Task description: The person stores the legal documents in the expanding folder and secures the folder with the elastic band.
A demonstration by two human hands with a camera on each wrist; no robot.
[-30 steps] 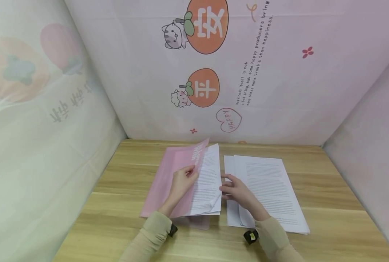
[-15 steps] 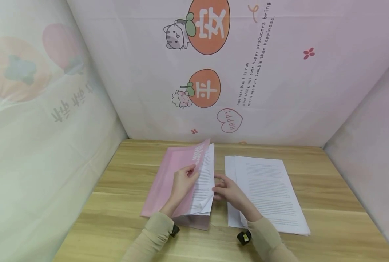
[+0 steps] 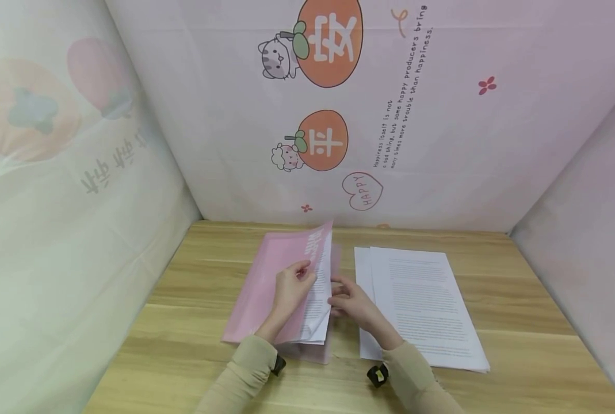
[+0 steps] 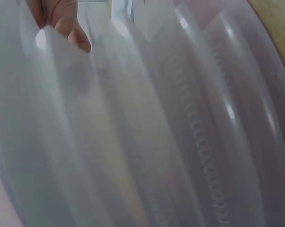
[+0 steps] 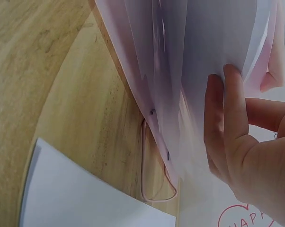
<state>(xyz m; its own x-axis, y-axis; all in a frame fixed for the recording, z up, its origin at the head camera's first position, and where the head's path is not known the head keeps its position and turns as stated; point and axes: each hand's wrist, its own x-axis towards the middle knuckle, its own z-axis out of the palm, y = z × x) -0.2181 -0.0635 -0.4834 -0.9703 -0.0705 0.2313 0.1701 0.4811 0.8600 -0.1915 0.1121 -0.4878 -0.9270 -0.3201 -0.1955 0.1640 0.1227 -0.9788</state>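
Observation:
A pink translucent file folder (image 3: pixel 258 293) stands partly opened on the table, its white-lettered front cover lifted. My left hand (image 3: pixel 290 289) pinches the cover near its right edge. Through the left wrist view run several clear plastic dividers (image 4: pixel 133 118), with the left fingers (image 4: pixel 64 19) at their top edge. My right hand (image 3: pixel 359 305) holds the right edge of a sheaf of printed papers (image 3: pixel 317 305), thumb in front and fingers behind. Most of the sheaf sits inside the folder, hidden by the cover; its lower front corner curls.
Right of the folder lies another stack of printed papers (image 3: pixel 426 299), slightly fanned, on the wooden table (image 3: pixel 514 322). An elastic loop (image 5: pixel 143 163) sticks out from the folder's edge. Printed cloth walls (image 3: pixel 442 144) enclose the back and sides.
The right hand has moved left, pushing the sheaf deeper into the folder, so less of the pages shows. The left hand keeps its hold on the cover, almost unmoved.

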